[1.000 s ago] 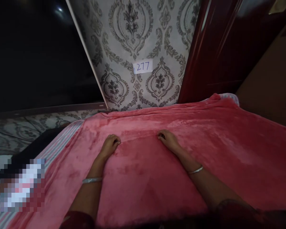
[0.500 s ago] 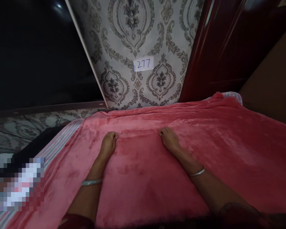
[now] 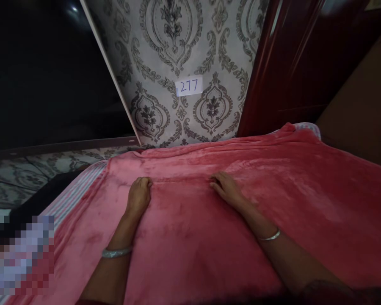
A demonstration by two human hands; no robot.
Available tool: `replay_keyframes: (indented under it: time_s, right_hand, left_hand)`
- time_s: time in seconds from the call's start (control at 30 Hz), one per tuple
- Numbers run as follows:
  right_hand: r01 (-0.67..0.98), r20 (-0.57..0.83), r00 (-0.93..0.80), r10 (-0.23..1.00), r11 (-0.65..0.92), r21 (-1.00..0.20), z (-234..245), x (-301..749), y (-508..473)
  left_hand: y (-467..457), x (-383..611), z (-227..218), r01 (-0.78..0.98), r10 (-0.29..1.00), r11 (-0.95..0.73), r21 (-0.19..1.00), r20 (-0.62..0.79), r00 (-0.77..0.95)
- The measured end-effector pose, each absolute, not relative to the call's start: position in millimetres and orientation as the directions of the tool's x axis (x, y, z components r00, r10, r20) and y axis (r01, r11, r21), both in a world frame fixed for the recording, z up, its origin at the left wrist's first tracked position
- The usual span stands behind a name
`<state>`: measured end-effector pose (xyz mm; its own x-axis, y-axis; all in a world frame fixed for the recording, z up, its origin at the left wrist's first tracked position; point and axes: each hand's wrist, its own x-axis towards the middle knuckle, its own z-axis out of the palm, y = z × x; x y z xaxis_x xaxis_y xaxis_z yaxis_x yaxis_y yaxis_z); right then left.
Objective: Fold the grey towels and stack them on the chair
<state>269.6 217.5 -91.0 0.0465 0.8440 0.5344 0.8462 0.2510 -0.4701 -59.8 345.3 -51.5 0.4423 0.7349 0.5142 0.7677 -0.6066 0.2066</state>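
Observation:
A fuzzy pink-red blanket (image 3: 184, 237) is spread over the surface before me. My left hand (image 3: 140, 190) is closed, its curled fingers pinching the blanket's pile left of centre. To the right, my right hand (image 3: 224, 184) grips the blanket too, fingers bent and thumb a little apart from them. A faint straight crease runs across the cloth between the two hands. Silvery bangles circle both wrists. The fingertips are partly sunk in the plush, so how much cloth they hold is hidden.
A striped cloth edge (image 3: 79, 184) shows along the blanket's left side. A large dark screen (image 3: 51, 76) stands at the left, and a glossy dark-red wooden panel (image 3: 285, 72) at the right. A paper marked 277 (image 3: 189, 86) is on the patterned wall behind.
Both hands have come slightly nearer to me and a little left in the view. The right thumb has parted somewhat from the fingers. The camera view has shifted slightly.

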Motion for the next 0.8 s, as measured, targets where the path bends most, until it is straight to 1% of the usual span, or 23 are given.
replay_keyframes:
  time_s: [0.1, 0.17, 0.23, 0.33, 0.47, 0.53, 0.73, 0.8]
  right_hand:
    - [0.874, 0.523, -0.018, 0.852, 0.267, -0.405, -91.3, 266.5, 216.9]
    - [0.879, 0.532, -0.043, 0.846, 0.285, -0.382, -89.6, 266.3, 217.1]
    - [0.872, 0.579, -0.019, 0.815, 0.297, -0.389, -87.2, 268.0, 217.4]
    - [0.866, 0.628, 0.07, 0.775, 0.266, -0.424, -86.8, 272.5, 218.3]
    - [0.85, 0.558, 0.079, 0.826, 0.236, -0.47, -95.8, 277.4, 221.0]
    - [0.846, 0.553, 0.078, 0.83, 0.238, -0.477, -101.4, 279.1, 221.5]
    - [0.852, 0.585, 0.1, 0.805, 0.235, -0.469, -110.1, 284.3, 220.2]
    - [0.854, 0.587, 0.11, 0.802, 0.226, -0.469, -110.8, 285.1, 220.5]
  left_hand:
    - [345.5, -60.6, -51.3, 0.754, 0.717, -0.625, 0.203, 0.531, 0.452]
    - [344.8, -60.9, -51.1, 0.748, 0.706, -0.633, 0.199, 0.544, 0.453]
    - [343.4, -60.9, -51.1, 0.747, 0.696, -0.637, 0.191, 0.559, 0.45]
    - [340.8, -59.2, -52.5, 0.747, 0.693, -0.64, 0.181, 0.556, 0.459]
    - [338.3, -54.3, -57.7, 0.748, 0.741, -0.629, 0.212, 0.455, 0.494]
    - [336.6, -52.9, -60.1, 0.738, 0.75, -0.633, 0.236, 0.425, 0.507]
    - [332.1, -69.6, -54.4, 0.629, 0.699, -0.708, 0.321, 0.442, 0.562]
    - [334.0, -84.5, -49.9, 0.619, 0.696, -0.711, 0.334, 0.459, 0.552]
